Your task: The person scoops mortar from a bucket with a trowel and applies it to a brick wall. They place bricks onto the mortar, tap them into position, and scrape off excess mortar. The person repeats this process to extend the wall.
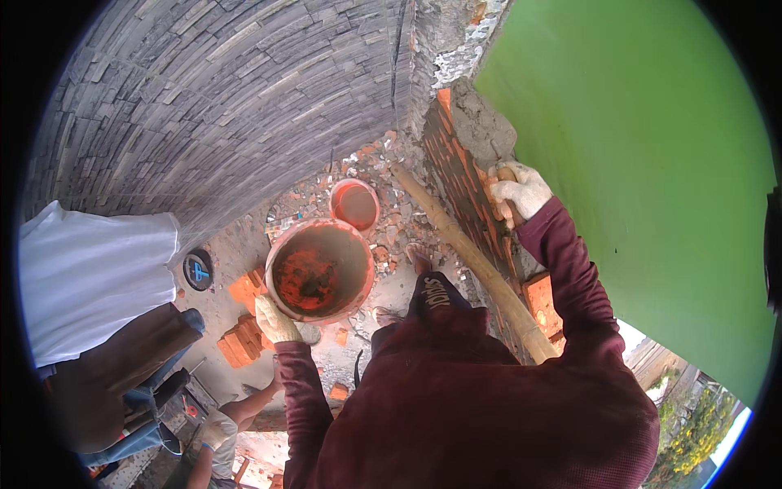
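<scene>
My left hand, in a pale work glove, grips the near-left rim of a large orange bucket. Grey mortar coats the bucket's inner wall, and its orange bottom shows through. My right hand, also gloved, is closed around the wooden handle of what looks like a trowel, at the top of a low brick wall. A heap of wet mortar lies on the wall just beyond that hand and hides most of the tool's blade.
A smaller mortar bucket stands beyond the large one amid rubble. A bamboo pole slants along the wall. Orange bricks lie left. Another person in a white shirt is at far left; a further person's gloved hand shows below.
</scene>
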`<act>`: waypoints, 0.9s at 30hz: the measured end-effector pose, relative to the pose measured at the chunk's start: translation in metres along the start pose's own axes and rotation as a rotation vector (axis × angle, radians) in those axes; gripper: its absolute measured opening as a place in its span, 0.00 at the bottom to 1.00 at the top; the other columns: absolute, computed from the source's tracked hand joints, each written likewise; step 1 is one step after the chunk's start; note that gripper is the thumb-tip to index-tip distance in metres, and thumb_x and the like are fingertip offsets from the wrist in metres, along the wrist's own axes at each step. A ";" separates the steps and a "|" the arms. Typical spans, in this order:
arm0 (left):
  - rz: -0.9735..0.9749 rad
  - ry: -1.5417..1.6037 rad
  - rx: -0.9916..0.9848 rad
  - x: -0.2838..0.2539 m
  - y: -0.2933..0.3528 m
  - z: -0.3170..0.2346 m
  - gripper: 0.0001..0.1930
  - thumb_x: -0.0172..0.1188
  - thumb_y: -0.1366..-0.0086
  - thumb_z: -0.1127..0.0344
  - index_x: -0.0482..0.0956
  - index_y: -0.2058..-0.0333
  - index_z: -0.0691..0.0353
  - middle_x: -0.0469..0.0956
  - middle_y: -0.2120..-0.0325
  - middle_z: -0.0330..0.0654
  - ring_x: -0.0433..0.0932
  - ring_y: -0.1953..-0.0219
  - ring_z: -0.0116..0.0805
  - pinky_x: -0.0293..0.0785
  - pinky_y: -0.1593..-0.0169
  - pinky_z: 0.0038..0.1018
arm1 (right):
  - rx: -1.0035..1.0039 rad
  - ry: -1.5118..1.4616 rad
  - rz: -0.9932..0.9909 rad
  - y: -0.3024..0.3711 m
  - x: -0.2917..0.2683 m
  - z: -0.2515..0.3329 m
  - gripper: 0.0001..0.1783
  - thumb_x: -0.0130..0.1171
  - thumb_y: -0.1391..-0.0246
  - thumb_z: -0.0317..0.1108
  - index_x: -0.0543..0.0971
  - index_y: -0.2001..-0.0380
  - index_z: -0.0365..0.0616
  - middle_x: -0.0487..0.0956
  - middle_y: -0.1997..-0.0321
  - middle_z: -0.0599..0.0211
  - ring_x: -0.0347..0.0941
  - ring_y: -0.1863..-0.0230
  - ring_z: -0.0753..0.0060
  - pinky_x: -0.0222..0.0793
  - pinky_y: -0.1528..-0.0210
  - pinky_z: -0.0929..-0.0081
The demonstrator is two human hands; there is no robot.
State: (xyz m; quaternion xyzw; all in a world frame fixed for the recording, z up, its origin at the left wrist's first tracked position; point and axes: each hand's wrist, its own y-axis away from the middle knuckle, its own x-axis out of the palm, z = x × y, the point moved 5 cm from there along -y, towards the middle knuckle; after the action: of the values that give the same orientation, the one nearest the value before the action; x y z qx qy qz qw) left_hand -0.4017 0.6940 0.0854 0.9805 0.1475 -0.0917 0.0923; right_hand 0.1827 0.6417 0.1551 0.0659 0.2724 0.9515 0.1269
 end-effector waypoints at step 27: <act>-0.333 0.045 -0.350 -0.068 0.054 0.063 0.28 0.47 0.23 0.46 0.73 0.41 0.67 0.76 0.46 0.44 0.75 0.46 0.36 0.71 0.42 0.34 | 0.020 1.793 -0.264 -0.213 -0.041 0.095 0.17 0.57 0.44 0.34 0.84 0.52 0.42 0.82 0.48 0.46 0.81 0.47 0.44 0.77 0.45 0.54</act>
State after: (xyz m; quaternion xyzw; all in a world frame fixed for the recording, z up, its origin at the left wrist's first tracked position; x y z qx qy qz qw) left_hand -0.4587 0.6115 0.0474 0.9135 0.3226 -0.0567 0.2412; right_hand 0.2842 0.8522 0.1191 -0.7304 0.2828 0.6212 -0.0251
